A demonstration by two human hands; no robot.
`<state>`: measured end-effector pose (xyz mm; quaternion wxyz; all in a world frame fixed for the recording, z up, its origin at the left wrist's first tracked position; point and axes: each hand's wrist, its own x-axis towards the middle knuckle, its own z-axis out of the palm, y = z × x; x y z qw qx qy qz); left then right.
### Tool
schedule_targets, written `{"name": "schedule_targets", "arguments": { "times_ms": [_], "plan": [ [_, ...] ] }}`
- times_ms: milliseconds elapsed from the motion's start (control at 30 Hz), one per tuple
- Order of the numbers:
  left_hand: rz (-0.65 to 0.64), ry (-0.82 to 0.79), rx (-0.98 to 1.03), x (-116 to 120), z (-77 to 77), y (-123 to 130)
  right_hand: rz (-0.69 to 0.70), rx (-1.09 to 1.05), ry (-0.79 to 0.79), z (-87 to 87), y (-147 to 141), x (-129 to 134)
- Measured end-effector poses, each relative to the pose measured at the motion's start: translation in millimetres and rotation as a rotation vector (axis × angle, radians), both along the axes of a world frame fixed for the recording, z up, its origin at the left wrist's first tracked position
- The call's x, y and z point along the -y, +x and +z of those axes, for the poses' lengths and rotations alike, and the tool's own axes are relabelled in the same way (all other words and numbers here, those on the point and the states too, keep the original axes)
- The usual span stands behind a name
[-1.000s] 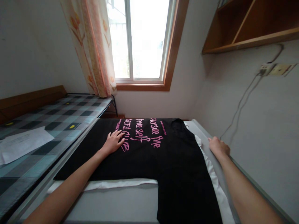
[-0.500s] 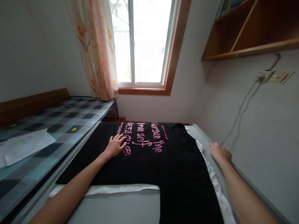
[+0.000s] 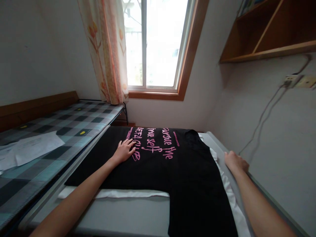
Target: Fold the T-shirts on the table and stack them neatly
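Note:
A black T-shirt with pink lettering lies spread flat, its round collar toward the right. Under it a white cloth shows along the near edge and the right side. Both rest on a pale grey table. My left hand lies palm down on the shirt beside the lettering, fingers spread. At the table's right edge, near the wall, is my right hand, its fingers curled; whether it grips anything is hidden.
On the left stands a bed with a checked cover and papers on it. A curtain hangs by the window. A wooden shelf and a socket with a cord are on the right wall.
The whole view has shifted slightly, with things appearing farther right. Both hands keep their places on the shirt and at the table edge.

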<state>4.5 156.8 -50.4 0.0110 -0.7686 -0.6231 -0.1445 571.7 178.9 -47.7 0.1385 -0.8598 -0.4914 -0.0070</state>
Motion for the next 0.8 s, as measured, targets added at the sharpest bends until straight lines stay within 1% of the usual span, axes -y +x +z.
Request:
{"name": "schedule_targets", "arguments": {
  "times_ms": [67, 100, 167, 233, 267, 333, 400, 467, 533, 633, 700, 800],
  "plan": [
    [0.009, -0.020, -0.014, -1, 1.6, 0, -0.064, 0.019, 0.009, 1.2, -4, 2],
    [0.009, -0.038, -0.027, -1, 3.0, 1, -0.086, 0.051, 0.049, 3.2, -8, 3],
    [0.008, -0.093, -0.062, -4, 6.8, 6, -0.001, 0.126, 0.197, 9.3, -19, 4],
    [0.028, -0.149, -0.093, -6, 9.7, 15, 0.163, 0.149, 0.293, 16.1, -35, 3],
    [0.055, -0.156, -0.103, -7, 10.0, 21, 0.276, 0.125, 0.304, 18.6, -44, 2],
    [0.140, -0.116, -0.103, -8, 7.8, 34, 0.522, 0.048, 0.309, 19.5, -63, -1],
    [0.213, -0.054, -0.078, -7, 3.1, 44, 0.713, -0.012, 0.324, 14.3, -82, -4],
    [0.228, -0.026, -0.038, -5, -1.7, 48, 0.815, -0.028, 0.327, 4.5, -97, -6],
    [0.208, -0.024, -0.008, -4, -4.7, 47, 0.862, -0.011, 0.301, -6.2, -106, -6],
    [0.199, -0.017, 0.006, -3, -5.2, 43, 0.880, 0.031, 0.261, -17.8, -108, -5],
    [0.197, -0.023, 0.011, -4, -4.1, 41, 0.879, 0.050, 0.252, -21.1, -106, -5],
    [0.186, -0.045, 0.013, -3, -2.2, 39, 0.883, 0.058, 0.257, -21.3, -104, -4]
  ]
}}
